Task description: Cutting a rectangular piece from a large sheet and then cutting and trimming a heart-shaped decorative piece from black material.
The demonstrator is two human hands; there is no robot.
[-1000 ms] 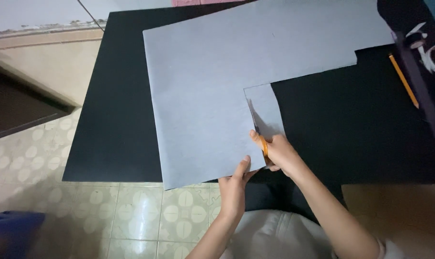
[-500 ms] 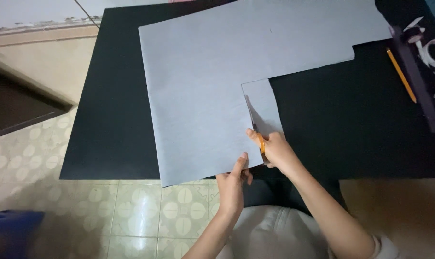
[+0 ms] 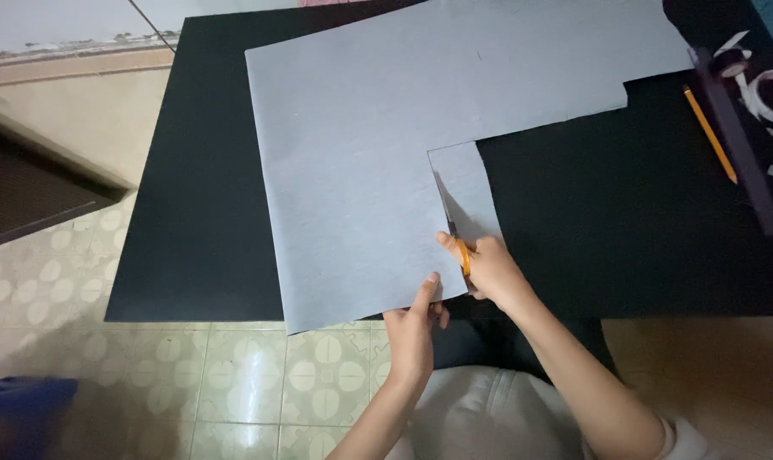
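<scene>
A large grey paper sheet [image 3: 361,162] lies over a black table [image 3: 625,221], its near edge hanging past the table's front. My right hand [image 3: 488,268] grips orange-handled scissors [image 3: 454,230]; the blades point away from me inside a cut that runs up the sheet. A narrow strip of the sheet [image 3: 467,192] stands to the right of the cut. My left hand [image 3: 413,328] pinches the sheet's near edge just left of the scissors, thumb on top.
A yellow pencil [image 3: 710,135] lies at the table's right side, beside a dark strip [image 3: 740,145] and a black cloth with white print [image 3: 761,85]. Tiled floor [image 3: 233,375] lies below, a blue object [image 3: 20,417] at the bottom left.
The view has shifted slightly. Both hands stay on the sheet and scissors, and the blades sit a little further up the cut.
</scene>
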